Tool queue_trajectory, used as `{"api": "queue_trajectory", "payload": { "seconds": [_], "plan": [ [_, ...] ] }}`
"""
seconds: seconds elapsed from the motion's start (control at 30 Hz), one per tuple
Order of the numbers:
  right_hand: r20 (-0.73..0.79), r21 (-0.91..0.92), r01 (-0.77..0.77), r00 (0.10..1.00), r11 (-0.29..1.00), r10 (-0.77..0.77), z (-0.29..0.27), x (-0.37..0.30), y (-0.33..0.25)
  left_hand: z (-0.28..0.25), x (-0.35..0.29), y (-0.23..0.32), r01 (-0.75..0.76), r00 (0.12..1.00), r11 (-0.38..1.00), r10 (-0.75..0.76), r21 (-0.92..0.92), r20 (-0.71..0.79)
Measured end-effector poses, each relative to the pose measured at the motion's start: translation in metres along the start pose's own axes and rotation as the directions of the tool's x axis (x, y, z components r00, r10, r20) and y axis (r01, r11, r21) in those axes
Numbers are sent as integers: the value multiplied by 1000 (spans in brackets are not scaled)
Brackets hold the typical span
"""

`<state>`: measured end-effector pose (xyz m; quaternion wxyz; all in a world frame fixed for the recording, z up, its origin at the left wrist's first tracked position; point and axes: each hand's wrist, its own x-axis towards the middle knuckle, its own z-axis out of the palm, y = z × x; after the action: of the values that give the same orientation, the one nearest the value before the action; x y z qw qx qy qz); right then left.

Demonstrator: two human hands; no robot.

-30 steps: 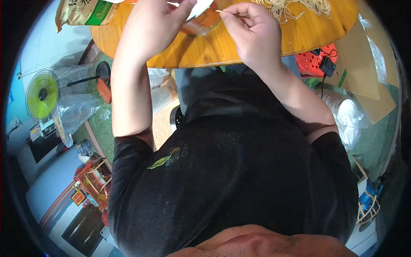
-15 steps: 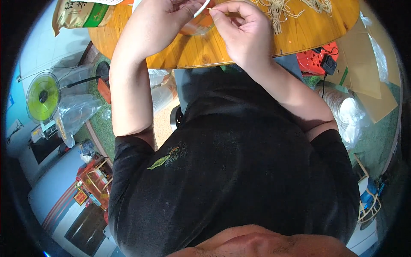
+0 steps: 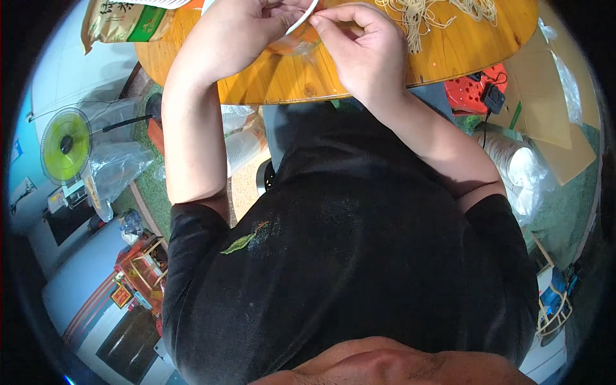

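Note:
At the top edge of the head view, my left hand [image 3: 247, 29] is closed on a white thing with a curved rim [image 3: 301, 18]. Only a narrow arc of it shows; the rest is hidden by the hand and cut off by the frame. My right hand [image 3: 369, 48] is at the right of that rim, thumb and forefinger pinched together. What the pinch holds is too small to make out. Under both hands a clear bowl-like container [image 3: 300, 46] with something orange in it rests on the wooden table. Bundles of thin beige cord [image 3: 414, 22] lie right of my right hand.
The round wooden table [image 3: 475, 48] has its near edge at my lap. A gold and green bag [image 3: 128, 22] sits at its left. Below stand a fan [image 3: 66, 145], a red stool [image 3: 465, 93], plastic-wrapped white stacks [image 3: 523, 170] and cardboard [image 3: 542, 109].
My right fingertips have moved slightly left and down against the white rim. The short pale end that stuck out of the pinch is now hardly visible. My left hand has barely shifted.

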<state>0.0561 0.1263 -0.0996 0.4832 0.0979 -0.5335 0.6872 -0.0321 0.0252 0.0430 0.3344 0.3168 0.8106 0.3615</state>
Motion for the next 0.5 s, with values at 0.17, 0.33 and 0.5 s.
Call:
{"api": "queue_trajectory", "payload": {
  "seconds": [0.17, 0.33, 0.5],
  "plan": [
    [-16, -71, -1, 1000, 997, 0, -1, 6, -5, 0, 6, -1, -11, 999, 980, 19, 198, -38],
    [-92, -276, -496, 866, 823, 491, -3, 6, -19, 5, 2, -4, -84, 992, 986, 96, 147, -76],
    [76, -257, -450, 873, 855, 482, -23, 5, -7, 4, -3, -9, -87, 976, 984, 115, 158, -183]
  ]
}}
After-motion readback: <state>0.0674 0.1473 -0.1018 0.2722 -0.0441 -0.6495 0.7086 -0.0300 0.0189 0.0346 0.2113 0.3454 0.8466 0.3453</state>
